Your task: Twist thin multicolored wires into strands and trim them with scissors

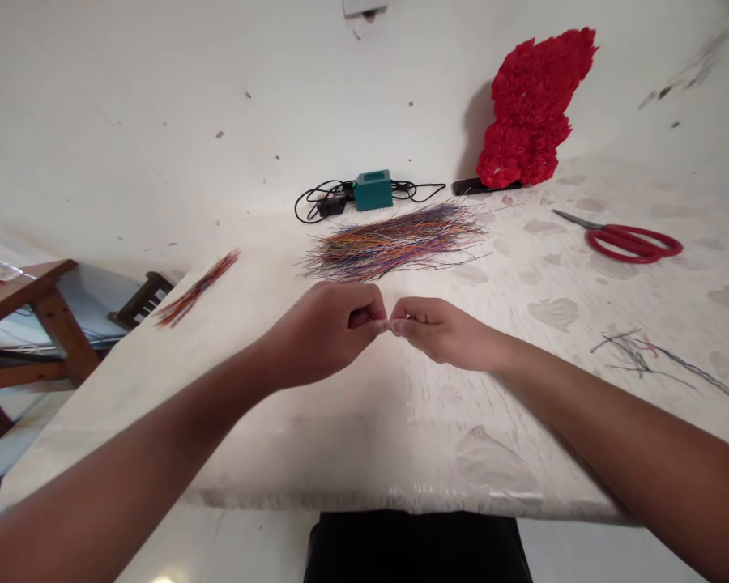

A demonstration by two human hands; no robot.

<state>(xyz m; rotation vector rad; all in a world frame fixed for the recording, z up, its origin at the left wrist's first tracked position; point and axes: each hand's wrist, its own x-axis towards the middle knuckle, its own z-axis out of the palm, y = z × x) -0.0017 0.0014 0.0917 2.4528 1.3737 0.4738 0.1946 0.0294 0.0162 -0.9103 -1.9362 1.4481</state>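
Over the middle of the table, my left hand point(334, 328) and my right hand point(441, 330) meet at the fingertips, each closed in a pinch. Whatever sits between the fingers is too small to make out. Just beyond them lies a large bundle of thin coloured wires point(394, 239), orange, purple, blue and white. Off to the left rests a smaller bunch of reddish-orange wires point(199, 290). On the right is a loose tangle of dark, green and red wire pieces point(644, 356), with a twisted dark strand.
Red-handled scissors point(625, 241) lie at the right, blades pointing left. Against the wall are a teal box point(373, 190) with black cables and a red flower-covered shape point(526, 113) beside a dark flat object point(471, 187). A wooden stand point(61, 324) is left of the table point(352, 453).
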